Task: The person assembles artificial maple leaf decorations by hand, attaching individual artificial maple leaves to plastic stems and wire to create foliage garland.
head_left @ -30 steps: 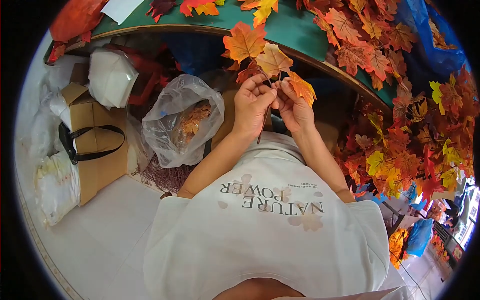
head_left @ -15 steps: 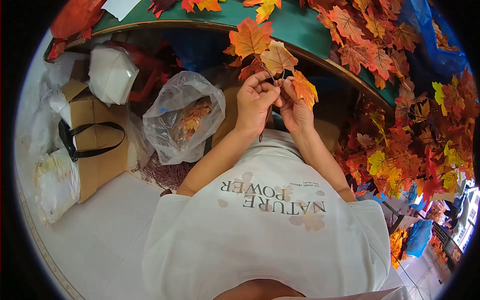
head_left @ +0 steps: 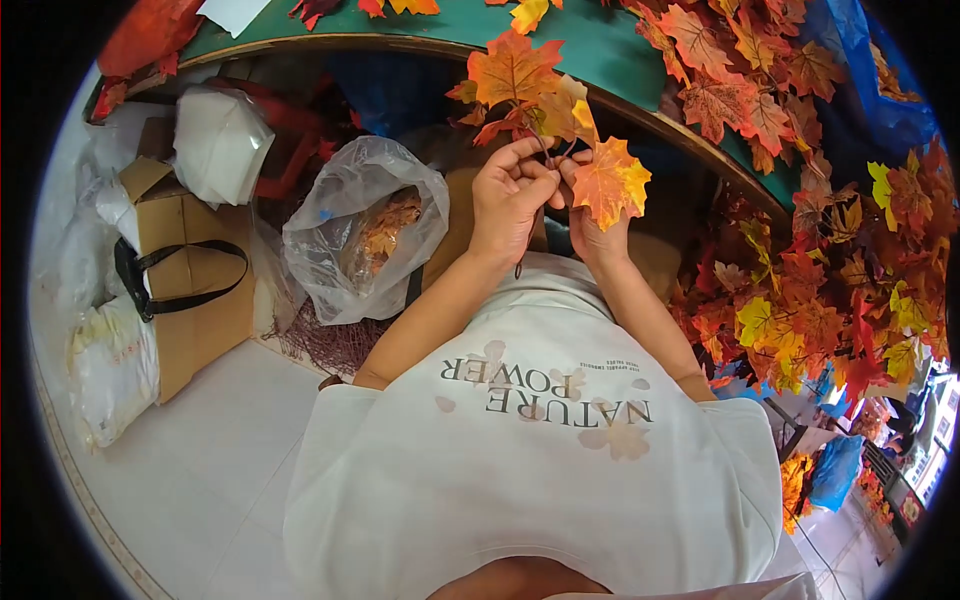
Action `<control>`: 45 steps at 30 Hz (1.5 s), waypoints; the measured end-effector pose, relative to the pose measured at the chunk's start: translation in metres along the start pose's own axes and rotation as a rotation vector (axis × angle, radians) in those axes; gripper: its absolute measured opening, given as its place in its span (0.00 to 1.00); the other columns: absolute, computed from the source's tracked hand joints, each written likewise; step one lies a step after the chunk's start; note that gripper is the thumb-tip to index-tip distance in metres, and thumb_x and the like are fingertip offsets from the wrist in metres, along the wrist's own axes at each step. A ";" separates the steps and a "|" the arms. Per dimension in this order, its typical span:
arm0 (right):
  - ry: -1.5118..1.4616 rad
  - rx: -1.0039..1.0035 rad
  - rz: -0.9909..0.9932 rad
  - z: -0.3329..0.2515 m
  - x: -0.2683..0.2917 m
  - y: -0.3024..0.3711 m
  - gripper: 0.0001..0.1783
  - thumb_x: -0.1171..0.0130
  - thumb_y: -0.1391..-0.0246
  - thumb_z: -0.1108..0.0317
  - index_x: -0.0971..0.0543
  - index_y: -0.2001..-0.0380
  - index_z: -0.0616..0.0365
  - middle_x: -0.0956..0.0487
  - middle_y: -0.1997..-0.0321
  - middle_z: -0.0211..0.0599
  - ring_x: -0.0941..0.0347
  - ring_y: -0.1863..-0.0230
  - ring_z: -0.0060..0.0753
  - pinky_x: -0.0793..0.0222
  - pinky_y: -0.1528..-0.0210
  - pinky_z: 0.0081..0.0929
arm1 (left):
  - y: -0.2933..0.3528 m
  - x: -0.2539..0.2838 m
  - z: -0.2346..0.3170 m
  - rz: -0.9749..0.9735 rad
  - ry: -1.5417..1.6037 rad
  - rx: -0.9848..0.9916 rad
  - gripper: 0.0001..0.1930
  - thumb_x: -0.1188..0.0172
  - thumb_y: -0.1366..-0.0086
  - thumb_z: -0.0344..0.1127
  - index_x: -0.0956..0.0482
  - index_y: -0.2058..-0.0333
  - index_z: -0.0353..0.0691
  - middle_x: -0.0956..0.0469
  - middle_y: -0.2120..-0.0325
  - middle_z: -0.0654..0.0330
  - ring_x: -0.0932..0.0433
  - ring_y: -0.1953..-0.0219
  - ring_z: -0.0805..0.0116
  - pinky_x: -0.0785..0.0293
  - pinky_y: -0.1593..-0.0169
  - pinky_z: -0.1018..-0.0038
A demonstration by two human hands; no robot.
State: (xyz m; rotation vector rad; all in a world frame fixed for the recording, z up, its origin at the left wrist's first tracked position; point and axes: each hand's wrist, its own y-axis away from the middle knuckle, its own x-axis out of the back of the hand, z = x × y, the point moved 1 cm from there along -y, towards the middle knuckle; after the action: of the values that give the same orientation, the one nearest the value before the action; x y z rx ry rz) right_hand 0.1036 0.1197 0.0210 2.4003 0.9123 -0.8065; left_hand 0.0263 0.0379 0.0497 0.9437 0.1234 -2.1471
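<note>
The hands are together just near the desk's front edge, both pinched on one cluster of artificial maple leaves: the left hand clamps the thin stems from the left, and the right hand closes on them from the right, largely hidden behind an orange leaf. The leaf sprig fans up and away from the fingers, its largest orange leaf lying over the desk rim, with a dark stem end hanging down below the left hand.

The green desk curves across the far side, strewn with loose leaves to the right. A big heap of red, orange and yellow leaves fills the right side, well apart from the hands. To the left, under the desk, stands a cardboard box with a black strap, near white sacks. Between the box and the left forearm sits a clear plastic bag with brownish leaves inside.

To do this step well, I judge the stems should be kept pinched close to where they meet, so that the leaves do not twist out of line. The grip should stay on the stems, not on the leaf blades, which would crease. Turning the orange leaf aside would let the join be seen while it is worked.
</note>
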 end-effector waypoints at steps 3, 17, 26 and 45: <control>-0.015 -0.024 0.036 0.001 0.002 0.001 0.10 0.43 0.47 0.75 0.30 0.62 0.56 0.24 0.64 0.37 0.26 0.59 0.27 0.29 0.61 0.20 | 0.000 0.000 -0.002 -0.025 -0.041 -0.010 0.18 0.45 0.46 0.18 0.32 0.54 0.27 0.26 0.77 0.60 0.26 0.79 0.75 0.29 0.72 0.83; -0.165 -0.162 -0.147 -0.001 0.019 -0.001 0.13 0.42 0.47 0.72 0.31 0.58 0.54 0.26 0.61 0.32 0.28 0.57 0.27 0.32 0.52 0.24 | -0.004 0.007 0.006 -0.111 -0.175 -0.005 0.16 0.46 0.44 0.18 0.30 0.54 0.27 0.26 0.73 0.59 0.26 0.77 0.73 0.28 0.70 0.80; 0.507 -0.128 -0.092 -0.007 -0.005 0.003 0.11 0.49 0.41 0.66 0.28 0.60 0.61 0.26 0.71 0.29 0.27 0.69 0.19 0.30 0.70 0.20 | -0.017 0.023 -0.013 0.044 0.156 0.072 0.09 0.43 0.41 0.25 0.28 0.61 0.36 0.24 0.69 0.60 0.25 0.67 0.71 0.26 0.60 0.76; 1.591 0.936 -0.515 -0.063 -0.032 0.015 0.14 0.40 0.57 0.68 0.22 0.64 0.59 0.23 0.72 0.33 0.27 0.74 0.32 0.30 0.72 0.26 | -0.023 0.097 -0.070 0.280 0.397 0.381 0.08 0.47 0.37 0.30 0.31 0.60 0.38 0.31 0.69 0.64 0.33 0.75 0.76 0.32 0.69 0.82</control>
State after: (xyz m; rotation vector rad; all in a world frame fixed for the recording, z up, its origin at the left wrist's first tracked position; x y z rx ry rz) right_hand 0.1171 0.1317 0.0907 3.4899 2.0315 1.1795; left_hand 0.0106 0.0199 -0.0701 1.5066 -0.2208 -1.7328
